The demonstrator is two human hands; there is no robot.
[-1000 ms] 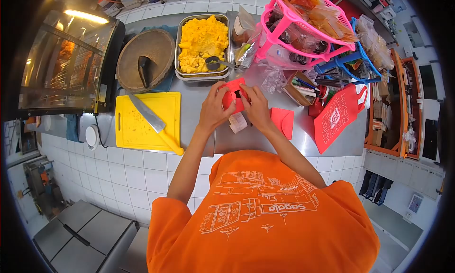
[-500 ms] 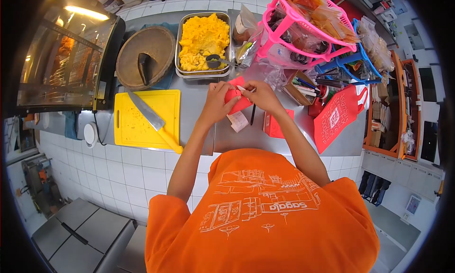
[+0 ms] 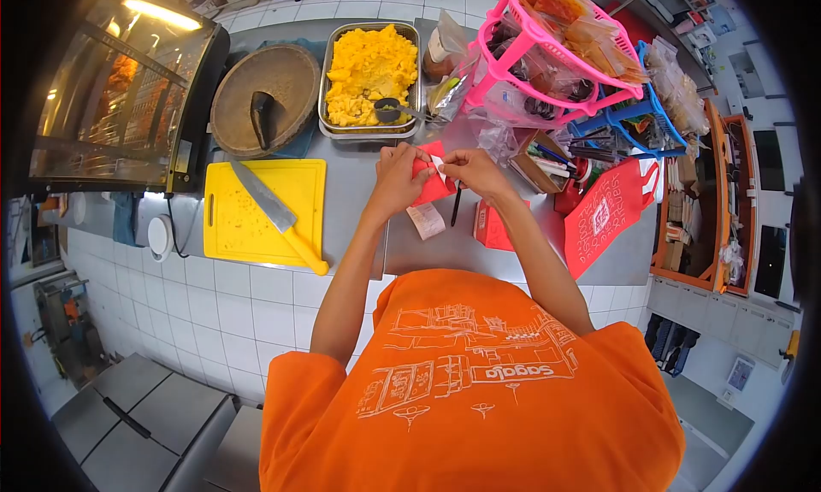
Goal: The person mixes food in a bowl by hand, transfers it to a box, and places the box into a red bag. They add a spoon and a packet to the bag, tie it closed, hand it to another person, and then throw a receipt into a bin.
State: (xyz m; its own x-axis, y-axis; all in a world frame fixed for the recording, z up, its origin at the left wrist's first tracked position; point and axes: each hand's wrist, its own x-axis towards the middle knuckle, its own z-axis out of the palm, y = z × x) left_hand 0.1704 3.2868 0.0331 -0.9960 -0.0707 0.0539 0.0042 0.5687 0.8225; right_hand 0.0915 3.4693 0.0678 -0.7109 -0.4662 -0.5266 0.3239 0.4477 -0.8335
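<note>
Held red paper bag (image 3: 430,182) above steel counter (image 3: 359,193), left hand (image 3: 395,181) pinched shut on its edge. Right hand (image 3: 472,170) moved up since a second ago, fingers closed on small white slip (image 3: 438,164) at bag mouth. Black pen (image 3: 456,205) lay uncovered below.

steel counter (image 3: 351,193), white tiled wall (image 3: 248,308), lit display case (image 3: 111,99)
</note>
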